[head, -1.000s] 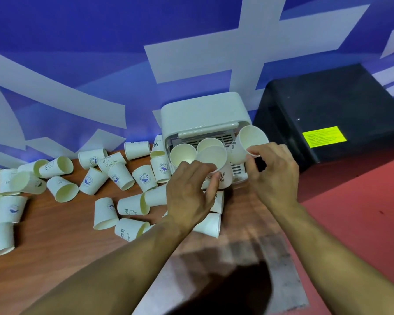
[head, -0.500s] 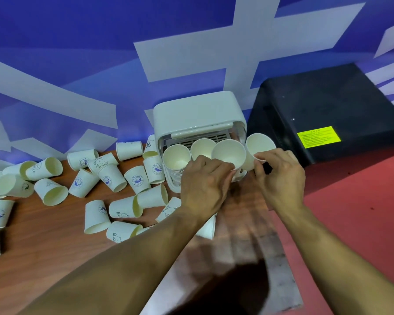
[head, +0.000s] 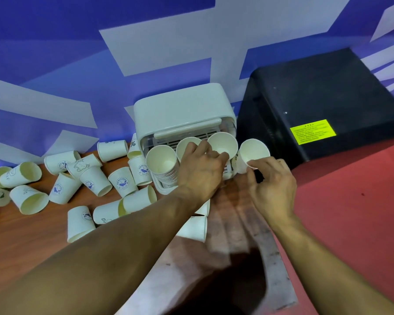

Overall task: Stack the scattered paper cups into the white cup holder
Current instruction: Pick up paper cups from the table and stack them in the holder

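Head camera, looking down along my two bare arms: compared with half a second before, my left hand (head: 200, 171) has carried its white paper cup (head: 222, 143) further right and deeper, so the cup is now mouth-up at the right end of the white plastic cup holder (head: 182, 110). My right hand (head: 271, 185) has stayed almost at the same place. My left arm reaches in from the lower left, back of the hand up, fingers curled. The fingertips pinch the near rim of that cup, and the knuckles cover part of the middle cup (head: 184, 144) in the holder. My right arm comes from the lower right. Its thumb and index finger pinch the near rim of a second white paper cup (head: 253, 153), tilted toward me just outside the holder's right wall, and the other fingers are loosely bent. At the holder's left end stands a stack of white paper cups (head: 160, 161). The holder stands at the back of the brown wooden table (head: 21, 235), and the scattered white paper cups (head: 93, 180) lie to its left, most on their sides. They carry blue prints. On one, just left of the holder, I read a "%" sign, but the words around a round whale print I cannot read surely. The yellow label (head: 312, 131) on the black box (head: 316, 87) has writing too small to read.
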The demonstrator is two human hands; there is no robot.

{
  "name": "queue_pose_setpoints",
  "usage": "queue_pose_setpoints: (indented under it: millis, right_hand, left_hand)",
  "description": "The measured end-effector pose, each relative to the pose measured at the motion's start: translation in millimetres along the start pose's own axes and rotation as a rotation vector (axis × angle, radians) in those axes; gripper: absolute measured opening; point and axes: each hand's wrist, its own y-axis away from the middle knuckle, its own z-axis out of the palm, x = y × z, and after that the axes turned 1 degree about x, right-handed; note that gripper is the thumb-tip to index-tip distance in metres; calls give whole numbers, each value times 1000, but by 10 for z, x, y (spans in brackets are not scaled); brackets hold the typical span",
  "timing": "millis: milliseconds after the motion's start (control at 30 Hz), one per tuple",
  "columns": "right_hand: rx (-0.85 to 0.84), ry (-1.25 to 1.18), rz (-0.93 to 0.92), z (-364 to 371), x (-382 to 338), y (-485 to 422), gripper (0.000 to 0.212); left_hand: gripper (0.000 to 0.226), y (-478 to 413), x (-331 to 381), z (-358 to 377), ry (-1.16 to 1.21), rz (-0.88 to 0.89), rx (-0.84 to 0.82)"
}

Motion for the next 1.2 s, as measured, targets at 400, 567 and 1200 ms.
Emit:
queue_pose_setpoints:
  millis: [400, 567, 1200]
  right_hand:
    - [-8, 3, -21, 182, 97, 100, 11]
    - [-19, 6, -13, 177, 135, 125, 12]
    - [-78, -86, -143, 342, 66, -200, 10]
  left_hand:
    - [12, -313, 95, 12, -177, 235, -404]
    - [18, -461, 176, 87, -227, 275, -453]
    - [15, -78, 260, 237, -74, 262, -439]
